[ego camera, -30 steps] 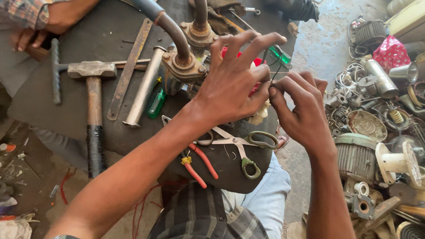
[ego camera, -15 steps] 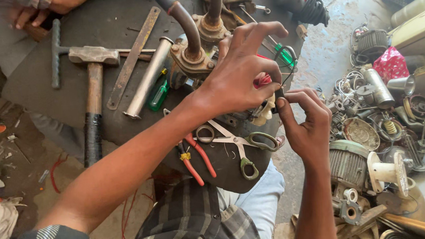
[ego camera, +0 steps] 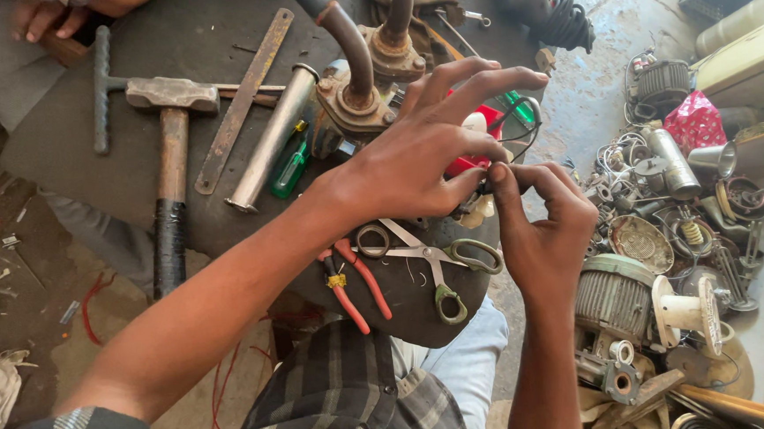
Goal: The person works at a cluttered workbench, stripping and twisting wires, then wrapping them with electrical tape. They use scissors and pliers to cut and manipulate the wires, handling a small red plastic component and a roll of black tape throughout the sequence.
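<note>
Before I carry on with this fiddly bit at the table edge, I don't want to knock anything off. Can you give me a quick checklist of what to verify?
1. Both hands on the work: left hand and right hand meet fingertip to fingertip at the table edge. Ok.
2. What is pinched between the fingertips: too small and covered. Cannot tell.
3. Scissors lie flat, but close to the edge under the left wrist. Not ok.
4. Red-handled pliers are partly under the left forearm. Not ok.
5. Hammer and metal pipe lie well away from both hands. Ok.
6. Another person's hand rests at the far corner, apart from the work. Ok.
</note>
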Motion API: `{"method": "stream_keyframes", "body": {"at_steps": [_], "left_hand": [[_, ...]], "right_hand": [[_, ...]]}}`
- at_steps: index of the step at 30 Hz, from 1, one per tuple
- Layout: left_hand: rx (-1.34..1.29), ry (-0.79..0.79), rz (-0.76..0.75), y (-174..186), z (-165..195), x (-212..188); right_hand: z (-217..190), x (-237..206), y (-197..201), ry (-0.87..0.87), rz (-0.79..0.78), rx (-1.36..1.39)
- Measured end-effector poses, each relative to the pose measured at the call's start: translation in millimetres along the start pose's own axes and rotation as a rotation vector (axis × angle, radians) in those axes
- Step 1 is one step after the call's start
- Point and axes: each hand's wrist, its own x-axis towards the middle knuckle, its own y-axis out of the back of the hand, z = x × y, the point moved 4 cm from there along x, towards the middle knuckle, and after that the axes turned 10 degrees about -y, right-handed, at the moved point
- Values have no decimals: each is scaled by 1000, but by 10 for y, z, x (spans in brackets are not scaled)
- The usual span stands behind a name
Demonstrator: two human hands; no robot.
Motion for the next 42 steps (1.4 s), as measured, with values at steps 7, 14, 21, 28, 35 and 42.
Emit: {"method": "stream_keyframes", "body": {"at_steps": [7,14,21,28,35,42], "left_hand": [[11,55,27,-30,-52,30],[61,56,50,-76,-40,48],[121,96,89,-158,-43,102],[180,130,132,-229,-34,148],[70,147,197,-192,-46,155],[113,208,181,-260,-61,224]], "right_hand": [[106,67,133,-164,-59,246],[340,157,-39,-141,-241,460],[521,146,-102,-217,-221,689],[670,256,-163,-186,-159,589],[601,209,-215,27,-50,614],[434,127,-68,210,65,281]]}}
